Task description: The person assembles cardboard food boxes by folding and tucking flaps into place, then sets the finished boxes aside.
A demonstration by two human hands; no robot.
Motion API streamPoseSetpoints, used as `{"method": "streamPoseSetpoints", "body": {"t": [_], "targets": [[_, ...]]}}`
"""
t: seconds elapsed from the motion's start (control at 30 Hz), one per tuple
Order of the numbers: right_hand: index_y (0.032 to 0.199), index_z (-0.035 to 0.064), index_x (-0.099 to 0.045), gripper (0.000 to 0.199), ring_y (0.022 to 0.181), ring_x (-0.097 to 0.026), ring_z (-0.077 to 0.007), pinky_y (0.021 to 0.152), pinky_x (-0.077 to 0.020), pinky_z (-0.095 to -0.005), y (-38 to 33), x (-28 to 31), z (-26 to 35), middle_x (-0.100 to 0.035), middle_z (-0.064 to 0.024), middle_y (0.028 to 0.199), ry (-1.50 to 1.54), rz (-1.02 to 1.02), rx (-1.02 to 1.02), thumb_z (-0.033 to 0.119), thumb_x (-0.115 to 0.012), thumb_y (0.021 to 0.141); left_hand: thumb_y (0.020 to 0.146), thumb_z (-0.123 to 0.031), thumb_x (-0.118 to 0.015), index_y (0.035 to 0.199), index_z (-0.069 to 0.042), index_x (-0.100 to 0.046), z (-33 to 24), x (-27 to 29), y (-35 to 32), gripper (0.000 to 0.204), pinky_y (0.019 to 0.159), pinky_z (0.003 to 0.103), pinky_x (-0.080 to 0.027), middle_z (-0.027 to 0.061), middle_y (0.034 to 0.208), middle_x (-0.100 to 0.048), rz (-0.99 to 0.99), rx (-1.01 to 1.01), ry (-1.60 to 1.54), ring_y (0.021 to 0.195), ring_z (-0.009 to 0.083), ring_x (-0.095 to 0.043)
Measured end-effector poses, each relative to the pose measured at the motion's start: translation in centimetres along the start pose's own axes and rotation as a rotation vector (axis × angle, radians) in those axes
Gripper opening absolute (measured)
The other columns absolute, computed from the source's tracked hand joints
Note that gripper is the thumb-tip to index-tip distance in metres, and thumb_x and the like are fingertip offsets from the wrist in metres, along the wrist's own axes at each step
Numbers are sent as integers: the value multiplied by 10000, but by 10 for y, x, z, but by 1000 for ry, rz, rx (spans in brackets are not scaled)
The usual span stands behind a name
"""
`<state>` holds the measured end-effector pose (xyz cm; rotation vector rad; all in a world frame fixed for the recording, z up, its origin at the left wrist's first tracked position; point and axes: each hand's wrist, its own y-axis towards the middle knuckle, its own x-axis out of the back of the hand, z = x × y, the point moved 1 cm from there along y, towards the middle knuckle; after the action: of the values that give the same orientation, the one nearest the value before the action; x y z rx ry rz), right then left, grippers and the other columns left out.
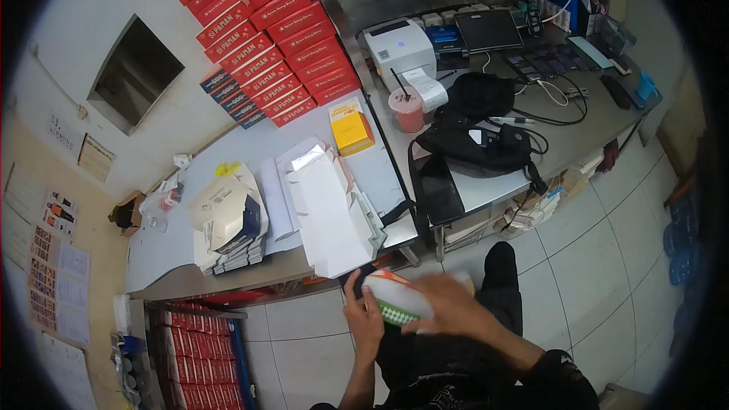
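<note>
Over my lap, my left hand is closed on the edge of a white packet or folded carton with a green patterned band and orange marks. My right hand, smeared by motion, lies across its other end with the fingers bent round it. Whether the piece is a box or a pouch does not show clearly. A dark strip shows beside my left fingertips. Just beyond my hands, a stack of white flat carton blanks reaches over the table's front edge.
Cream and dark-blue cartons are piled on the left of the table. Red boxes rise against the wall beside a yellow box. Rightward stand a label printer, a pink drink cup and a black bag.
</note>
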<state>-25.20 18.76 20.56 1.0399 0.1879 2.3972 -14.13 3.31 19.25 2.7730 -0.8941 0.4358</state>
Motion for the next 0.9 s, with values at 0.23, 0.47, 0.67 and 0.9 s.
{"method": "streamPoseSetpoints", "body": {"t": [0.23, 0.47, 0.67, 0.9], "targets": [[1327, 25, -501, 473, 876, -705, -303, 863, -525, -403, 11, -1, -5, -701, -187, 1000, -236, 334, -41, 208, -656, 920, 996, -157, -552, 1505, -45, -175, -6, 19, 23, 643, 789, 307, -512, 160, 1132, -641, 66, -253, -412, 826, 224, -662], [1206, 21, -603, 298, 1077, -631, -196, 946, -513, -340, 52, 14, -10, -621, -168, 1249, 1037, -198, -119, -60, -616, 920, 802, -61, -789, 1318, 53, -523, 10, 21, 41, 592, 918, 348, -516, 106, 1058, -687, 387, -92, -252, 1034, 236, -653], [868, -4, -666, 156, 1046, -640, -178, 932, -494, -323, 120, 14, -62, -703, -143, 1079, 927, 93, 45, -130, -593, 813, 724, 110, -724, 1227, -34, -665, -4, 31, 99, 527, 757, 282, -483, 68, 862, -614, 544, -469, -239, 808, 173, -576], [998, -23, -657, 149, 796, -665, -86, 710, -533, -218, 220, 15, -59, -708, -82, 928, 851, 67, -245, -17, -704, 857, 843, -35, -753, 1160, 79, -600, 0, 9, 171, 370, 838, 303, -528, 148, 1127, -669, 79, -132, -309, 1021, 159, -634]]}}
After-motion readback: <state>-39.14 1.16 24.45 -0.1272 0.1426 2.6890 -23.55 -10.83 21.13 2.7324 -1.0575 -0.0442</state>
